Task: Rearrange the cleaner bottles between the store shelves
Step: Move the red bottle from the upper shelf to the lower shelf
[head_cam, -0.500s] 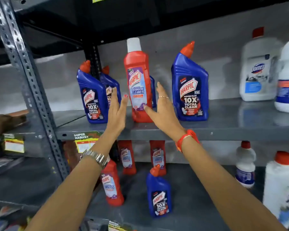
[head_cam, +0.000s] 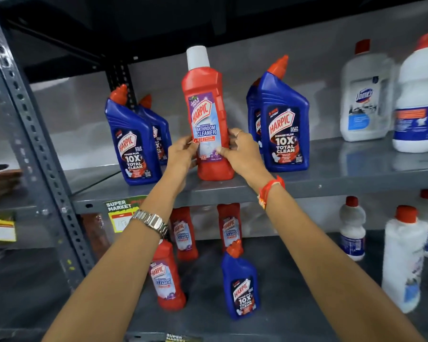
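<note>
**Both hands on the red Harpic bottle, upper shelf**

So the red Harpic Bathroom Cleaner bottle [head_cam: 208, 119] with the white cap is standing upright on the upper shelf [head_cam: 331, 181], close to the front edge, and it's sandwiched between the 2 hands. The left hand [head_cam: 181, 154] is wrapped on its left side, thumb pressed across the lower part of the label. The right hand [head_cam: 242, 151] is clasping the right side, thumb on the label's bottom corner and the other fingers curled round the back. Both are grasping the bottle low on its body, about level with each other, and its base looks to be sitting on the shelf.

There's a silver wristwatch [head_cam: 151, 222] on the left wrist and an orange-red band [head_cam: 269, 191] on the right one.

Either side of the red bottle: 2 blue Harpic 10X Total Clean bottles [head_cam: 131, 144] to the left, one behind the other, and 2 more blue Harpic bottles [head_cam: 284, 124] just to the right, close to the right hand's knuckles. Further right are the white Domex bottles [head_cam: 363, 95].

On the lower shelf [head_cam: 294, 304] I can see 3 more red Bathroom Cleaner bottles [head_cam: 167, 277], 1 small blue Harpic bottle [head_cam: 240, 285] and some white red-capped bottles [head_cam: 403, 260] off to the right. A yellow "Super Market" price tag [head_cam: 121, 213] hangs on the upper shelf's front edge.
</note>
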Tool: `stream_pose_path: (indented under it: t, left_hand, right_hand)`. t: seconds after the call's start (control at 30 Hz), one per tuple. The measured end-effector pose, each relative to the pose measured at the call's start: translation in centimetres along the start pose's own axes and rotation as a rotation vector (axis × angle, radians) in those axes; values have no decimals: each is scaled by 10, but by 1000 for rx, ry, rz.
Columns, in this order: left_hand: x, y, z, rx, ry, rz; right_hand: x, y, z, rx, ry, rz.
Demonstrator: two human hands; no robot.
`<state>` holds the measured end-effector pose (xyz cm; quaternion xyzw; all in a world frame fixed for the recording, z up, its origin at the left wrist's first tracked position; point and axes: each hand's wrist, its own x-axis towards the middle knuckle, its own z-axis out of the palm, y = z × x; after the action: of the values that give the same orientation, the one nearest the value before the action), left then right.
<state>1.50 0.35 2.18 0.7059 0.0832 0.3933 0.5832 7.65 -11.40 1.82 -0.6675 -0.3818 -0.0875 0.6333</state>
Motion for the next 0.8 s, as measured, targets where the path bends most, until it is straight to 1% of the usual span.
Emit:
stream_pose_path:
  t: [0.1, 0.23, 0.33, 0.43, 0.5, 0.63, 0.7, 0.8]
  left_hand:
    - [-22, 9, 1, 12, -2, 46]
    - [-59, 25, 6, -40, -31, 127]
    - [-91, 34, 16, -109, -78, 178]
    - [-123, 25, 30, -159, -140, 211]
    - [-140, 6, 41, -165, -160, 228]
    - [-172, -53, 62, -174, -179, 198]
    - [-185, -88, 69, -110, -191, 164]
    - [-201, -139, 79, 22, -157, 78]
  right_hand:
    - [-17, -9, -14, 63, -19, -1]
    - [-50, -25, -45, 147, -78, -55]
    - [-78, -34, -73, 197, -99, -68]
    - [-110, -27, -101, 199, -108, -62]
    - [-130, -14, -113, 196, -109, -34]
    - [-170, 34, -125, 202, -127, 104]
    - [-185, 66, -125, 190, -150, 179]
    - [-204, 113, -119, 144, -167, 288]
